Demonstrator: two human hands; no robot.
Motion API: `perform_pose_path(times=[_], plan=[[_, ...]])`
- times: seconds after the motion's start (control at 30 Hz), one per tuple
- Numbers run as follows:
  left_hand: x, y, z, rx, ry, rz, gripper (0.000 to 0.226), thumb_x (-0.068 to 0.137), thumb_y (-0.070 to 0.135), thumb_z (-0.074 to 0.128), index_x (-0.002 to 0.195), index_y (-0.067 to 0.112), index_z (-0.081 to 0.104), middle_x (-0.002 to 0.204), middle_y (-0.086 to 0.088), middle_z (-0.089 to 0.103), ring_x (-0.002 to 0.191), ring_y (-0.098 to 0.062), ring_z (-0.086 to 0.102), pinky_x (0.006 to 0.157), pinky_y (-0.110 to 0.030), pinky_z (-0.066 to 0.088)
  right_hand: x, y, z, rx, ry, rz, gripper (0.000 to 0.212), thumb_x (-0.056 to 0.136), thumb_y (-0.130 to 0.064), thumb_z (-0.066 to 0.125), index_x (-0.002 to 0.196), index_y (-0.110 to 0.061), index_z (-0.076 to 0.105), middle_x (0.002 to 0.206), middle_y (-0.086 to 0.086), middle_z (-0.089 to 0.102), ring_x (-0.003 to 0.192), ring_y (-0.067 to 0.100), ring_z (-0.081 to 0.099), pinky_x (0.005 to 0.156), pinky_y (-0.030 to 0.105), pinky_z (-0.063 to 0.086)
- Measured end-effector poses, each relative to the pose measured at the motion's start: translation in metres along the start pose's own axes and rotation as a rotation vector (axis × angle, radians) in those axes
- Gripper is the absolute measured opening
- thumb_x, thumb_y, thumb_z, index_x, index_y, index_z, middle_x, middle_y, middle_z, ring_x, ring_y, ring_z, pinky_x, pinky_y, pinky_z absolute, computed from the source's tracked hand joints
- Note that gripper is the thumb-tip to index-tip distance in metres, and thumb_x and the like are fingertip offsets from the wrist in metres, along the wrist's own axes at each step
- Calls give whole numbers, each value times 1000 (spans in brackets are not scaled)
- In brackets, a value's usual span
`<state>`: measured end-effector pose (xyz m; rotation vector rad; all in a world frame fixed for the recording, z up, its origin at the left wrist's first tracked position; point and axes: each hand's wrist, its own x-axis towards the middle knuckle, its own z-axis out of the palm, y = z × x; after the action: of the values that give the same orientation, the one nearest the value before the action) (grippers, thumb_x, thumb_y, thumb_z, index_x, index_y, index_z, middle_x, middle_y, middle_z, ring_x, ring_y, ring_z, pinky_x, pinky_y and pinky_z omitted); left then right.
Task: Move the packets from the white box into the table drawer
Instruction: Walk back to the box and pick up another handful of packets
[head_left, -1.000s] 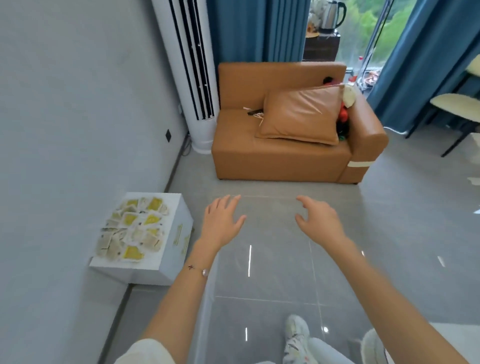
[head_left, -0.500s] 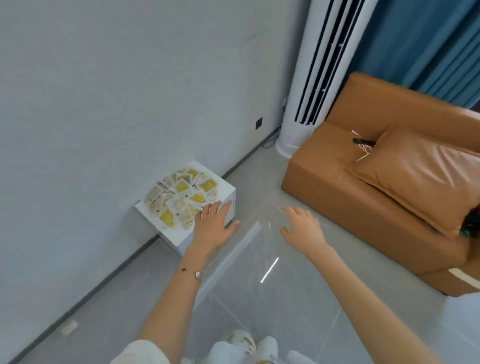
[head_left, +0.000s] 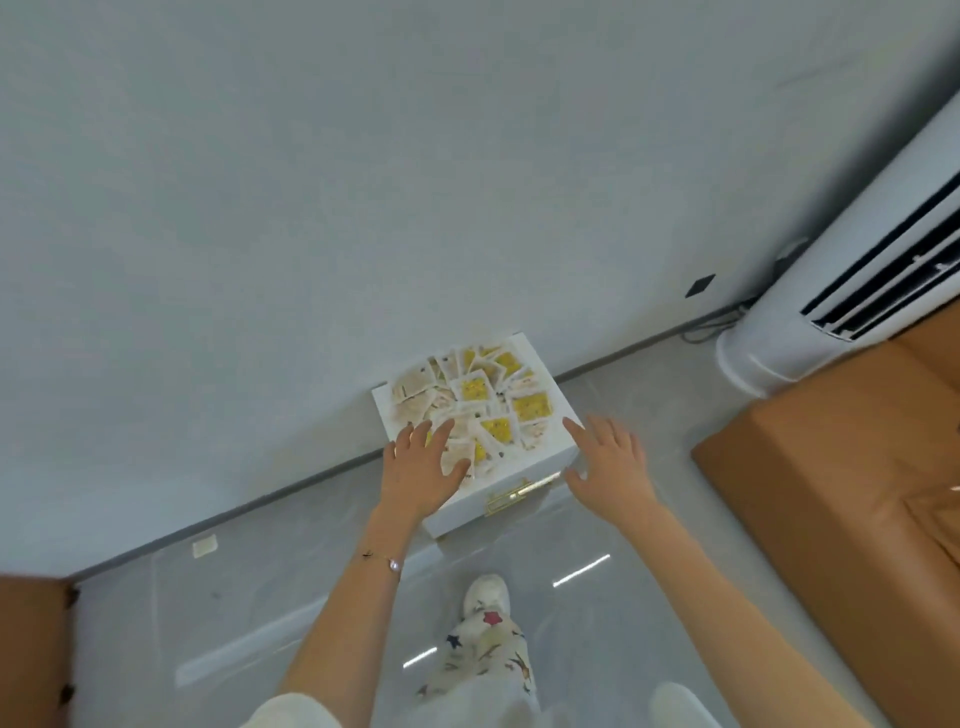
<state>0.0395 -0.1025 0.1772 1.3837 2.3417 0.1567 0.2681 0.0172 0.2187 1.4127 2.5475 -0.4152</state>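
The box (head_left: 519, 480) stands on the floor (head_left: 649, 597) at twelve o'clock from the person's shoe (head_left: 485, 592), its far side close against the wall (head_left: 363, 182), and the packets (head_left: 475, 408) fill it in a loose heap, yellow ones mixed with cream. Both hands are open with spread fingers and hold nothing: the left hand (head_left: 423, 467) lies over the box's seven o'clock corner and over a few packets there, the right hand (head_left: 610, 462) is at its four o'clock side; whether either touches the box I cannot tell. The packets look small, flat and light, probably slick film, so they would likely slide off one another and out of a loose grasp; a scooped handful from the middle of the heap, or a pinch by an edge, seems the safest hold. The box looks stiff and could be lifted by its nine and three o'clock walls, but kept level, since the heap reaches the rim. A gold clasp (head_left: 511, 496) sits on its six o'clock face. At two o'clock stands an air unit (head_left: 831, 291), at three o'clock a sofa (head_left: 857, 467), and a brown piece of furniture (head_left: 31, 649) is at eight o'clock. None of these crowds the box. The drawer is not in view.
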Motion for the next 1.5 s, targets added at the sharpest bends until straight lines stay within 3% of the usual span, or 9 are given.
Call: perform_pose_path(times=[0.3,0.53,0.77,0.9,1.0,1.13,1.2,1.33,1.5], plan=[[115,-20,26,-68,-6,-113,64,94,59,40,151,33,25,157,-1,26,146,-26,19,118,-44,17,150,20,16,-91,-86,-46,68,95,-47,45,152,-33,12,160,0,16,147,25,12,119,42,12],[186,-65,135,-130,17,-324,62,96,56,38,151,30,25,157,-1,26,146,-24,18,118,-40,14,282,35,127,-98,-208,-115,70,93,-51,45,153,-31,14,159,0,19,145,25,17,116,42,18],[227,-96,246,-365,39,-607,71,90,51,55,150,27,26,159,-3,20,145,-26,20,112,-51,26,364,40,234,342,-242,56,73,86,-49,61,148,-29,28,151,1,34,136,28,33,106,49,35],[231,-95,266,-402,124,-609,78,82,47,68,147,22,34,158,-9,19,144,-30,18,109,-57,31,379,23,256,503,-235,66,70,80,-50,69,139,-25,41,135,4,48,122,26,48,100,47,44],[229,-92,277,-422,132,-595,85,75,51,74,146,24,36,160,-8,11,147,-30,10,113,-58,25,378,13,268,645,-296,117,70,76,-46,76,133,-19,46,119,6,54,108,24,56,93,43,49],[212,-93,289,-330,153,-573,97,66,71,65,147,26,37,159,-13,16,146,-35,14,114,-59,16,372,18,273,635,-230,107,69,72,-45,79,129,-19,50,115,5,57,106,23,55,93,44,48],[202,-99,294,-307,119,-599,106,63,76,67,150,28,30,160,-13,13,147,-35,10,114,-60,14,370,32,272,520,-159,110,70,71,-47,78,130,-23,49,124,3,55,117,25,49,99,47,43],[191,-115,296,-351,58,-698,119,59,71,74,153,33,9,161,-11,5,148,-32,5,115,-57,14,367,73,271,372,-123,212,91,69,-54,78,144,-29,33,150,5,31,140,30,25,113,53,25],[195,-116,295,-374,126,-731,113,63,55,82,151,21,20,149,-13,31,137,-33,28,108,-52,31,360,87,278,408,-184,213,102,71,-46,80,151,-21,21,152,13,25,141,33,21,112,50,22]])
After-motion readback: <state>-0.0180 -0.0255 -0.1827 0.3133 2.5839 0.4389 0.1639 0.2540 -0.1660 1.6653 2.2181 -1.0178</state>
